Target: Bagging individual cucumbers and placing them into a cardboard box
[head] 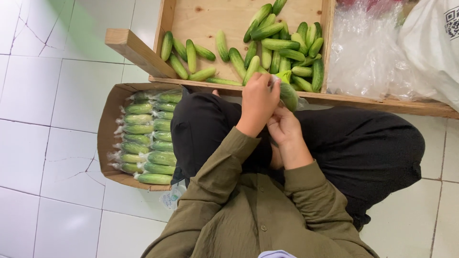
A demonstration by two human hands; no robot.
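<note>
Head view looks straight down on a seated person in an olive shirt and black trousers, knees spread over a white tiled floor (52, 95). Both hands meet in front of the chest, just at the near edge of a wooden tray (201, 19). Left hand (258, 102) is curled shut, its fingers pinching the top of a clear bag (299, 101) that wraps a cucumber (289, 95). Right hand (284, 125) sits just below and touching the left, fingers closed on the lower part of the same bagged cucumber, though how far they wrap around it cannot be told. That cucumber hangs over the tray's front rail, tilted, its tip toward the loose pile.

Loose cucumbers (282, 52) lie scattered in the tray, thickest at its right end, a few strung along the left. Beside the person's left knee stands a cardboard box (106, 129) holding wrapped cucumbers (143, 138) laid in 2 neat columns. Right of the tray lies a heap of clear plastic bags (368, 52), and a white sack (430, 43) beyond it.
</note>
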